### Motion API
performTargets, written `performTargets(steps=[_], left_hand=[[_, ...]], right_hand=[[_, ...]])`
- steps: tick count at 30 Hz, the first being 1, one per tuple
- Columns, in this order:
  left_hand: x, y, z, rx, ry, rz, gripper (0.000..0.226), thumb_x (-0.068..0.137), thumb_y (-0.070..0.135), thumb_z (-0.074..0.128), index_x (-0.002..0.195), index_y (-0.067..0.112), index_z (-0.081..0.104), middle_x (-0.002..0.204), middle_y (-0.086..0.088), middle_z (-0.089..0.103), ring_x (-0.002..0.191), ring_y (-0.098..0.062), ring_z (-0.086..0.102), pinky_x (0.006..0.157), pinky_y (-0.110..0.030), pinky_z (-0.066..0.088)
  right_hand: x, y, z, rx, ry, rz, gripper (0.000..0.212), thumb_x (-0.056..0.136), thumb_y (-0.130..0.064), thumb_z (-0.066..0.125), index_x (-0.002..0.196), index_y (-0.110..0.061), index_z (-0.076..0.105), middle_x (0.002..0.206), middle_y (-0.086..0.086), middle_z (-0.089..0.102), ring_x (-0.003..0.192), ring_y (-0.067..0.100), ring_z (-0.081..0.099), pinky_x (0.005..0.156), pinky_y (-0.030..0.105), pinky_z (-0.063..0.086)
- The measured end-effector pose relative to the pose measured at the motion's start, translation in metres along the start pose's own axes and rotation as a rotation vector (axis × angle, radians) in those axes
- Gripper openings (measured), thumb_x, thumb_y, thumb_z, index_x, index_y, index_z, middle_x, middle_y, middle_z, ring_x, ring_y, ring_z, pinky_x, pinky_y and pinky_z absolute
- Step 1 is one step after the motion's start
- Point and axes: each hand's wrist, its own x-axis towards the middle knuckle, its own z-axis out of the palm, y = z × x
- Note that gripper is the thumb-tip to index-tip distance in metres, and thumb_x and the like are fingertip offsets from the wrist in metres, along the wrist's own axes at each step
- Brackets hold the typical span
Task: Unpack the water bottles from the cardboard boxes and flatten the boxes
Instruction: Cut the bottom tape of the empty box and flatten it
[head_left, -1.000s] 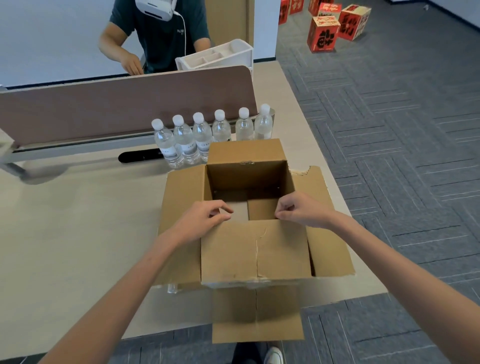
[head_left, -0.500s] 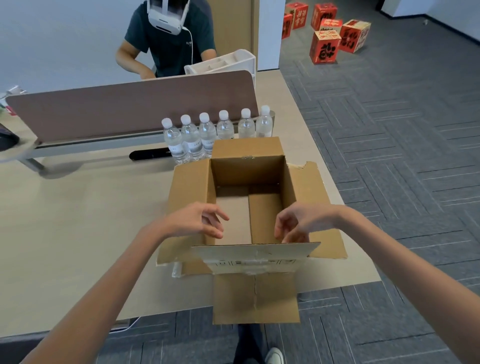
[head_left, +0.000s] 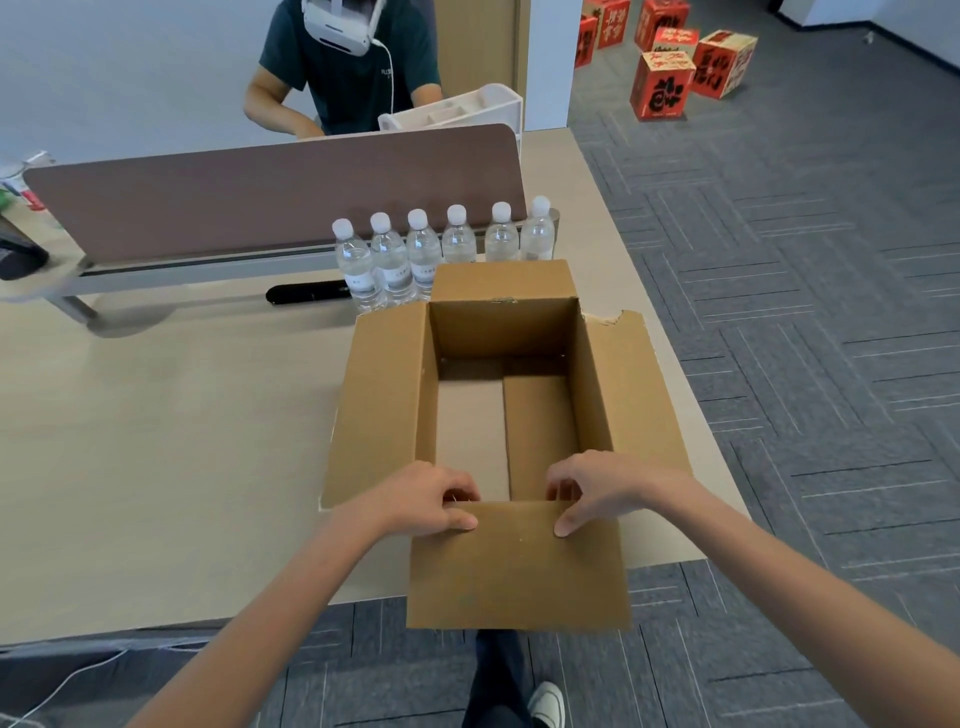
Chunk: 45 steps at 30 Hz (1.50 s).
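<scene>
Arms stretched forward, my left hand (head_left: 431, 501) and right hand (head_left: 597, 488) pinch the flap (head_left: 519, 566), thumbs nearest me, fingers curled beyond.

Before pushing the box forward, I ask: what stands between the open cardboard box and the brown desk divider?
In the head view, six upright water bottles stand in a row between the cardboard box and the divider.

Views: one. Head camera, worn by you, wide-angle (straight edges bow toward the frame's rim). Looks forward and steeply down over the table (head_left: 156, 441) at its near edge. Close below the lens: your left hand (head_left: 428, 501), right hand (head_left: 605, 486), the cardboard box (head_left: 384, 405). Bottom edge: your shoe (head_left: 548, 704). Far field: divider (head_left: 270, 192), seated person (head_left: 353, 73), carpet (head_left: 805, 312) on the right.
</scene>
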Motion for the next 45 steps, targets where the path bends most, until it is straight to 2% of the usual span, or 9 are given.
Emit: performTargets(steps=[4,12,18,26,30,34,37,41,45], left_hand=[[0.005,-0.001,0.024,0.289,0.164,0.076,0.043,0.100,0.054,0.041,0.127,0.026,0.059,0.117,0.009,0.067,0.108,-0.010,0.057,0.105,-0.030,0.030],[0.010,-0.017,0.057,0.416,0.655,0.237,0.033,0.094,0.040,0.034,0.086,0.029,0.065,0.072,0.015,0.068,0.060,-0.002,0.057,0.079,-0.027,0.049],[0.013,-0.020,0.059,0.424,0.721,0.286,0.029,0.094,0.038,0.038,0.082,0.028,0.063,0.067,0.015,0.065,0.056,-0.002,0.056,0.074,-0.024,0.047],[0.011,-0.026,0.044,0.458,0.563,0.348,0.053,0.106,0.051,0.011,0.112,0.030,0.060,0.095,0.010,0.072,0.085,-0.007,0.066,0.084,-0.029,0.050],[0.011,-0.025,0.038,0.336,0.592,0.341,0.052,0.106,0.049,0.016,0.125,0.027,0.060,0.113,0.008,0.070,0.105,-0.009,0.062,0.098,-0.032,0.042],[0.018,-0.028,0.028,0.362,0.760,0.301,0.037,0.103,0.041,0.033,0.127,0.025,0.057,0.125,0.005,0.062,0.117,-0.010,0.054,0.105,-0.031,0.036],[0.025,-0.032,0.013,0.414,0.838,0.212,0.034,0.100,0.035,0.042,0.132,0.026,0.053,0.142,-0.001,0.048,0.135,-0.016,0.040,0.114,-0.038,0.028],[0.035,-0.031,-0.002,0.342,0.812,-0.113,0.057,0.090,0.029,0.062,0.144,0.029,0.043,0.161,-0.008,0.016,0.150,-0.030,0.009,0.120,-0.053,0.015],[0.046,-0.024,0.002,0.217,0.763,-0.358,0.071,0.091,0.027,0.063,0.153,0.028,0.028,0.163,-0.010,-0.008,0.150,-0.036,-0.009,0.118,-0.059,0.011]], right_hand=[[0.006,-0.001,0.016,-0.142,0.126,-0.032,0.029,0.086,-0.042,0.068,0.104,-0.022,0.058,0.097,-0.008,0.056,0.087,0.011,0.054,0.070,0.024,0.043],[0.012,-0.005,0.045,-0.413,0.376,-0.195,0.025,0.099,-0.028,0.047,0.110,-0.011,0.061,0.110,0.003,0.059,0.106,0.019,0.051,0.084,0.034,0.047],[0.013,0.002,0.050,-0.384,0.455,-0.243,0.023,0.099,-0.029,0.049,0.107,-0.012,0.062,0.106,0.000,0.060,0.100,0.016,0.052,0.078,0.029,0.045],[0.008,0.002,0.036,-0.328,0.262,-0.125,0.043,0.087,-0.055,0.060,0.106,-0.017,0.057,0.105,-0.003,0.058,0.093,0.012,0.051,0.077,0.028,0.046],[0.007,0.007,0.017,0.007,0.162,-0.055,0.041,0.086,-0.057,0.061,0.103,-0.019,0.062,0.101,-0.006,0.063,0.086,0.010,0.055,0.071,0.021,0.041],[0.012,0.015,0.001,0.319,0.589,-0.063,0.010,0.095,-0.033,0.058,0.100,-0.026,0.062,0.096,-0.009,0.063,0.089,0.004,0.059,0.073,0.016,0.044],[0.016,0.018,-0.008,0.333,0.921,0.081,0.012,0.098,-0.025,0.056,0.109,-0.022,0.057,0.097,-0.008,0.059,0.084,0.005,0.055,0.069,0.014,0.042],[0.027,0.029,-0.014,0.318,1.033,0.293,0.025,0.098,-0.025,0.056,0.119,-0.016,0.046,0.105,-0.003,0.052,0.087,0.012,0.052,0.071,0.025,0.041],[0.041,0.043,-0.014,0.157,1.015,0.384,0.031,0.094,-0.028,0.059,0.117,-0.011,0.045,0.115,0.005,0.048,0.104,0.023,0.052,0.077,0.034,0.048]])
